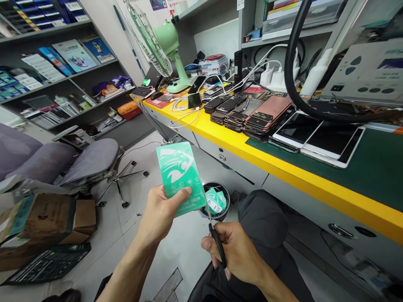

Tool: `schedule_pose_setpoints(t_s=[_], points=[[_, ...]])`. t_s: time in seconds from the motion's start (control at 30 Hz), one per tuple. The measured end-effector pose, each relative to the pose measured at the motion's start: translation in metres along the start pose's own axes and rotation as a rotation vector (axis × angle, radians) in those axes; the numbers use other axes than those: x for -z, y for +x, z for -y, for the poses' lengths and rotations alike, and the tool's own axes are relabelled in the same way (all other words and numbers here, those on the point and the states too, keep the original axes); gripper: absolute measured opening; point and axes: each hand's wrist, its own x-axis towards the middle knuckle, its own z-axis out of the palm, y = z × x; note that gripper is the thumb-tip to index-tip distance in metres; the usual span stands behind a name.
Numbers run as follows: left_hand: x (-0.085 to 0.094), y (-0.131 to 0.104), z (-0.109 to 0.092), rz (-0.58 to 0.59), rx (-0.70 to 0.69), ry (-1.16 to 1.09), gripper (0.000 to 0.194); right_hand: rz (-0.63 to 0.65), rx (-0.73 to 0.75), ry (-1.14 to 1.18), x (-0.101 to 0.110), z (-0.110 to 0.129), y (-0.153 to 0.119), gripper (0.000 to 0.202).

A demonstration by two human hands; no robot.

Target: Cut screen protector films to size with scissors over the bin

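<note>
My left hand [163, 209] grips a green hydrogel film packet [178, 167] by its lower part, thumb across the front. White animal artwork and the words "HYDROGEL" and "SKIN" show on it. In my right hand [237, 251] is a pair of scissors [218, 245] with black handles. Their blades point up along the packet's right edge; whether they touch or cut it I cannot tell. Below and behind the packet, a dark waste bin [228, 197] on the floor holds several green-and-white packets [217, 200].
To the right runs a yellow-edged workbench [220, 140] bearing stacked phones [267, 115], white tablets [336, 140], cables and a green fan [176, 54]. At left are a grey chair [88, 161] and a cardboard box [40, 226]. My knee [264, 218] is beside the bin.
</note>
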Motion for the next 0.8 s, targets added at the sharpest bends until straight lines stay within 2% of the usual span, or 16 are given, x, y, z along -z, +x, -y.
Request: schedule_pose_setpoints(t_s=[0.23,0.57,0.8], points=[[0.001,0.003,0.002,0.002,0.021,-0.023,0.02,-0.004,-0.038,-0.004,-0.004,-0.002,0.003,0.054],[0.003,0.012,0.016,-0.031,0.113,-0.028,0.022,0.003,-0.06,0.042,-0.007,-0.015,0.011,0.056],[0.005,0.016,0.02,-0.035,0.117,-0.02,0.02,-0.004,-0.071,0.038,-0.006,-0.016,0.016,0.056]])
